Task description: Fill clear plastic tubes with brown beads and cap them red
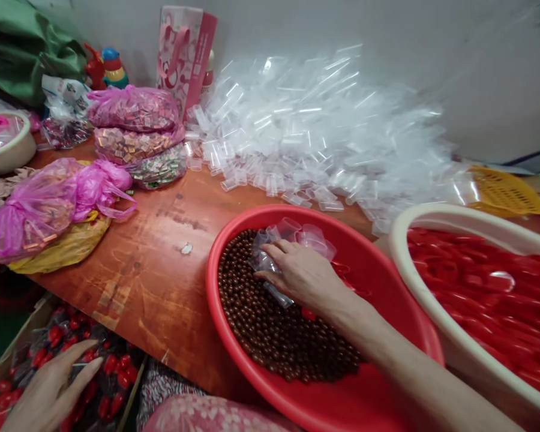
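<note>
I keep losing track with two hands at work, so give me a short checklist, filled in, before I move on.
1. Brown beads inside the red basin: ok, none seen outside.
2. Only beads in that basin: not ok, clear plastic pieces and some red bits are in too.
3. Right hand at those clear pieces: ok.
4. Right hand's grip firm: cannot tell, the pieces crowd its fingertips.
5. Left hand apart from the right: ok, it is over the red items at lower left.

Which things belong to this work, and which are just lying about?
Apparently in use:
clear pieces at the right hand
brown beads
red basin
red pieces near the left hand

Likely lying about:
printed bag
toy figure
yellow basket
green cloth
</note>
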Available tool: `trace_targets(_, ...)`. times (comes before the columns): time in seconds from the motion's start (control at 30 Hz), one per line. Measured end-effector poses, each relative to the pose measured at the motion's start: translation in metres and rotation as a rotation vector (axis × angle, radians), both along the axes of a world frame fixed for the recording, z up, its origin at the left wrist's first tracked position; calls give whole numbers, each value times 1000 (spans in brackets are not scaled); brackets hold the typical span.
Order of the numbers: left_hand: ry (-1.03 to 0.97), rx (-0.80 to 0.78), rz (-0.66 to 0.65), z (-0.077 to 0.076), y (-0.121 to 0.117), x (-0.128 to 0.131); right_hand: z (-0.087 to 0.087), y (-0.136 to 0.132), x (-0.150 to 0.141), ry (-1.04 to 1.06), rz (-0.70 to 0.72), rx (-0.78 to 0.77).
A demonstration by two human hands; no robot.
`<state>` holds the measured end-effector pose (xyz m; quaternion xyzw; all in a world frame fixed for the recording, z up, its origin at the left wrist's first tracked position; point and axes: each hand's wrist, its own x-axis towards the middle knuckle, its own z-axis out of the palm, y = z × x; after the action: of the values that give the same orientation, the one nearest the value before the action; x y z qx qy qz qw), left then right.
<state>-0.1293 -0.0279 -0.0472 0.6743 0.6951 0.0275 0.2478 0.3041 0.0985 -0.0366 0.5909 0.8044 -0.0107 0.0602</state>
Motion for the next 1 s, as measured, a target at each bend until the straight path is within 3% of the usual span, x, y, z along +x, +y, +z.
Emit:
trace_targets(0.1, -253, 70, -1, 20, 25, 56, -4, 5, -5, -7, 32, -49)
trace_targets(0.2, -512, 263, -97, 32, 45, 111, -5, 7, -6, 22, 51, -73)
trace_targets(0.33, -809, 489, -321, 35, 70, 170, 4, 0, -6, 137, 62, -88)
trace_targets(0.43, -854, 579, -404, 29, 89, 198, 16, -17, -3, 483, -6, -240)
trace_targets(0.53, -785, 612, -496, 21, 103, 213, 23, -38, 1, 834, -153, -469)
trace_targets(0.6, -676, 584, -592, 19, 112, 218, 22, -51, 5, 825, -196, -535)
trace_targets(0.67, -507, 541, -703, 20, 120, 224, 18, -63, 9, 659, -192, -496)
trace_targets(0.83, -68, 459, -884, 23, 130, 243, 2, -79, 3, 22, -230, -285)
trace_targets(1.0, 232, 407, -956, 27, 126, 255, -6, -66, -19, 12, -184, -344)
